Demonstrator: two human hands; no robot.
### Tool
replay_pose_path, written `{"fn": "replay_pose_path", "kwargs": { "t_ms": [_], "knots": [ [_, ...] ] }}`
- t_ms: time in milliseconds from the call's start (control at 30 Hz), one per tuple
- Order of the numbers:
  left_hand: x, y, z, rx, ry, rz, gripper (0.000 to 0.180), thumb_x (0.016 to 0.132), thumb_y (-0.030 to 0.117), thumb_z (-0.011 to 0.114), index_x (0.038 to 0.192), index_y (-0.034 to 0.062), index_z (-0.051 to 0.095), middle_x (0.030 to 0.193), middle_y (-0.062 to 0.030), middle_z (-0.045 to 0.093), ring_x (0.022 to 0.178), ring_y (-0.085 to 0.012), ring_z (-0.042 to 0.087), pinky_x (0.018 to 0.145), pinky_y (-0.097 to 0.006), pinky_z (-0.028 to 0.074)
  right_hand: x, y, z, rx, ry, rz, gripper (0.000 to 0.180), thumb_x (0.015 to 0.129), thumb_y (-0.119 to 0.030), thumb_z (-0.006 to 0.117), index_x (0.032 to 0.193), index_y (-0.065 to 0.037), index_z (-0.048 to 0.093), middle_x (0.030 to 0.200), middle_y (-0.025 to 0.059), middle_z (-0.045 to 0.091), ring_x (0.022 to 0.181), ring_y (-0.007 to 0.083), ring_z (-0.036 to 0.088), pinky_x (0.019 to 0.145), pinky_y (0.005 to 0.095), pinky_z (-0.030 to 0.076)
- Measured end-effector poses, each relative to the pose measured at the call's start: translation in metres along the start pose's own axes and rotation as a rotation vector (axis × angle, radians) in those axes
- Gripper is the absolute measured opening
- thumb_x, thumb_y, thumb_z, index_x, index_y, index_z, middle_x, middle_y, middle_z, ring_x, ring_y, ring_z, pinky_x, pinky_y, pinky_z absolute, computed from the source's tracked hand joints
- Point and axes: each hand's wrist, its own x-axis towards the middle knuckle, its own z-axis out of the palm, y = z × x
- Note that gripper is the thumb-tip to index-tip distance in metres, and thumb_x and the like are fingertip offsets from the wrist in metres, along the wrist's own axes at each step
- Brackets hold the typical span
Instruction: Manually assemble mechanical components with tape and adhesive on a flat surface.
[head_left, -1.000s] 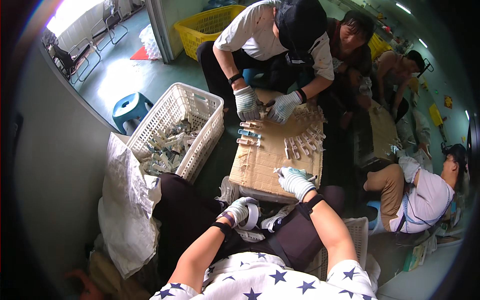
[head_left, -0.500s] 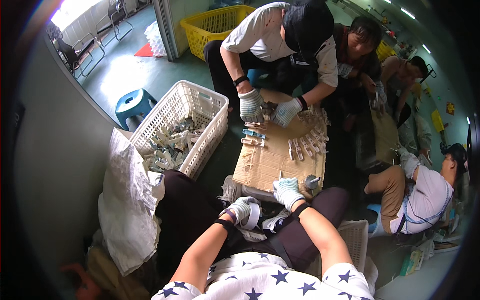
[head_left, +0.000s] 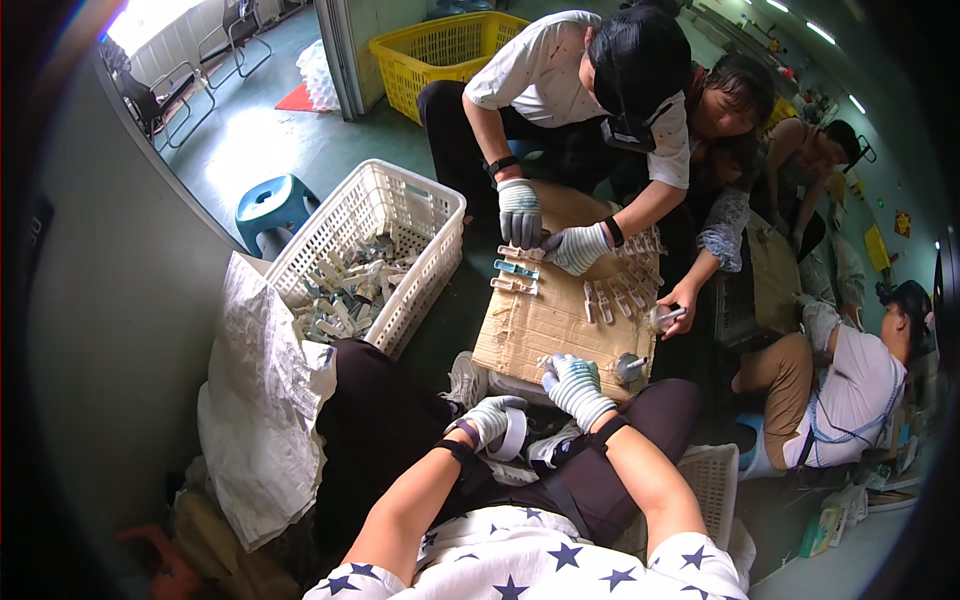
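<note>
My left hand (head_left: 490,421), in a striped knit glove, is closed on a white ring-shaped band (head_left: 514,434) above my lap. At the near edge of the cardboard-topped box (head_left: 540,335), my right hand (head_left: 578,388), also gloved, has its fingers pinched together. What lies between them is too small to make out. A small grey pot with a stick (head_left: 630,368) stands to the right of that hand. Farther off on the cardboard lie a short column of pink and blue clothes pegs (head_left: 516,269) and a curved row of pale pegs (head_left: 622,292).
Opposite, a co-worker's gloved hands (head_left: 550,240) work at the pegs. Another person's bare hand (head_left: 684,305) holds a small stick-like thing at the right edge. Left are a white basket of pegs (head_left: 420,265), a blue stool (head_left: 270,208) and a pale sack (head_left: 262,400).
The other person's bare hand has come in at the cardboard's right edge with a stick-like thing. My right hand's fingertips have shifted slightly; my left still holds the ring-shaped band.
</note>
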Motion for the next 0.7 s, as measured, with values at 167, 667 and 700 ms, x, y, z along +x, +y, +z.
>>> {"fn": "replay_pose_path", "kwargs": {
  "t_ms": [167, 667, 700],
  "knots": [
    [0.004, -0.007, 0.0, -0.056, -0.005, -0.024, 0.026, 0.084, -0.005, 0.06, 0.107, 0.0055, 0.063, 0.091, -0.0055, 0.067, 0.082, -0.0161, 0.063, 0.074, -0.032, 0.053, 0.01, 0.0, 0.008, 0.098, -0.055, 0.086, 0.03, 0.084, -0.029, 0.052, 0.106, -0.011, 0.061, 0.096, 0.0167, 0.067, 0.091, 0.0336, 0.063, 0.081, 0.0442, 0.047],
    [0.021, -0.025, -0.002, -0.29, -0.026, -0.126, 0.022, 0.085, 0.001, 0.064, 0.105, 0.0103, 0.064, 0.091, 0.0006, 0.065, 0.081, -0.0123, 0.062, 0.073, -0.03, 0.053, 0.025, -0.01, 0.013, 0.269, 0.021, 0.285, 0.032, 0.086, -0.033, 0.046, 0.101, -0.011, 0.064, 0.084, 0.0192, 0.067, 0.081, 0.0374, 0.064, 0.076, 0.0478, 0.049],
    [0.021, -0.024, -0.001, -0.277, -0.016, -0.124, 0.022, 0.085, 0.001, 0.064, 0.105, 0.0103, 0.064, 0.091, 0.0006, 0.065, 0.081, -0.0123, 0.062, 0.073, -0.03, 0.053, 0.026, -0.007, 0.014, 0.284, 0.038, 0.293, 0.032, 0.087, -0.033, 0.046, 0.101, -0.011, 0.064, 0.085, 0.0193, 0.067, 0.082, 0.0375, 0.064, 0.076, 0.0479, 0.049]
  ]
}}
